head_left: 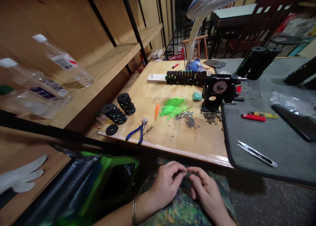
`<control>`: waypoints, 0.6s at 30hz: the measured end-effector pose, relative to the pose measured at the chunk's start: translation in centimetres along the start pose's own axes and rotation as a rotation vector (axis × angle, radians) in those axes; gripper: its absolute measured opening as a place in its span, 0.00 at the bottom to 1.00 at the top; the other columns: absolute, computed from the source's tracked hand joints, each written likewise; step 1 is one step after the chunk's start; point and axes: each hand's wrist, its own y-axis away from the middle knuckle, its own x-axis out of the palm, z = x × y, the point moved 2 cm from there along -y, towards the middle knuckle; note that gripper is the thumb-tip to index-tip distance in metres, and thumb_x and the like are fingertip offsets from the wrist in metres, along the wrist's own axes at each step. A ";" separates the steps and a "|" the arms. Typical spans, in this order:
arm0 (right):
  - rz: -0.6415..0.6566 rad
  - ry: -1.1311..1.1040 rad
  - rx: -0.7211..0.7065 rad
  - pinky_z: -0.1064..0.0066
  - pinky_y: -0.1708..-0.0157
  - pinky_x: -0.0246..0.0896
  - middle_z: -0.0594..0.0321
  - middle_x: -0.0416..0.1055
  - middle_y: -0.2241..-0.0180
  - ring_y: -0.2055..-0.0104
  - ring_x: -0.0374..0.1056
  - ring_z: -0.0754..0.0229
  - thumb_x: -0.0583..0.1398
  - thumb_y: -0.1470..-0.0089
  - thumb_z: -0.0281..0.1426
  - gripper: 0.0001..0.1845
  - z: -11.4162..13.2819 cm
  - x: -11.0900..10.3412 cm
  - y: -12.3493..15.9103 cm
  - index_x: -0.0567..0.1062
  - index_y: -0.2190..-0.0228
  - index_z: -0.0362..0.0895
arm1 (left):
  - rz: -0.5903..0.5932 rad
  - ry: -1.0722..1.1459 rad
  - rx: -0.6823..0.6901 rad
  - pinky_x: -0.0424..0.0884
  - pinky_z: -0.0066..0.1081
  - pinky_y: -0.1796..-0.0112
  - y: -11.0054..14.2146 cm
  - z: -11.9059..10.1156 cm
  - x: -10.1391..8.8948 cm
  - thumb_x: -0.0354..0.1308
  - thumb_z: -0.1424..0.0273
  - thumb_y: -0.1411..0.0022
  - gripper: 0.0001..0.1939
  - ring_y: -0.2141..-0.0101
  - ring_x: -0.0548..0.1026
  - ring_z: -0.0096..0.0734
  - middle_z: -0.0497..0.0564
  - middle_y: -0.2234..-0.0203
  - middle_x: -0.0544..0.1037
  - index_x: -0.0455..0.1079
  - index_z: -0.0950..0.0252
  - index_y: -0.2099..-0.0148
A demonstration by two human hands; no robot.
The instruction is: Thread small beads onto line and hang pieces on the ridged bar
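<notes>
Just off the table's front edge, over my lap, my left hand (pixel 167 184) and my right hand (pixel 205 190) meet at the fingertips. Each is closed in a pinch; whatever lies between the fingers is too small to make out. On the table beyond them lie bright green strands (pixel 174 107), mixed coloured beads (pixel 184 115), small grey pieces (pixel 190 122) and brass-coloured pieces (pixel 211 117). Blue-handled pliers (pixel 134 132) rest near the front edge, with an orange-handled tool (pixel 157 111) behind. A black winding device (pixel 217 91) carries a row of black foam discs (pixel 185 78).
Stacked black foam spools (pixel 114 113) stand at the table's left. Thread snips (pixel 258 153) and a red cutter (pixel 253 117) lie on the grey mat (pixel 247 134). A lamp (pixel 194 41) rises at the back. Plastic bottles (pixel 65 63) stand on the left shelf. A measuring tape (pixel 172 149) lines the front edge.
</notes>
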 end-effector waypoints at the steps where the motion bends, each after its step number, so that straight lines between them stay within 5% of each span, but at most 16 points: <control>1: -0.004 0.011 -0.005 0.76 0.83 0.51 0.72 0.63 0.88 0.86 0.58 0.65 0.53 0.40 0.48 0.23 0.1 0.0 0.0 0.71 0.59 0.41 | -0.006 0.000 -0.007 0.67 0.26 0.66 0.0 0.1 0.0 0.55 0.76 0.39 0.06 0.69 0.75 0.31 0.51 0.72 0.78 0.74 0.65 0.65; 11: -0.030 0.093 -0.043 0.76 0.82 0.53 0.73 0.63 0.90 0.87 0.57 0.66 0.57 0.43 0.45 0.20 0.7 0.0 -0.1 0.72 0.60 0.41 | 0.004 -0.022 0.003 0.67 0.25 0.67 0.0 -0.2 -0.2 0.56 0.76 0.40 0.06 0.70 0.74 0.30 0.51 0.72 0.78 0.74 0.66 0.65; 18: 0.012 -0.097 0.022 0.76 0.83 0.51 0.75 0.62 0.91 0.88 0.54 0.68 0.59 0.45 0.47 0.24 0.3 0.4 -0.2 0.71 0.56 0.41 | -0.014 0.074 -0.022 0.69 0.25 0.65 0.0 -0.2 0.0 0.57 0.77 0.41 0.06 0.68 0.77 0.31 0.52 0.71 0.80 0.76 0.66 0.66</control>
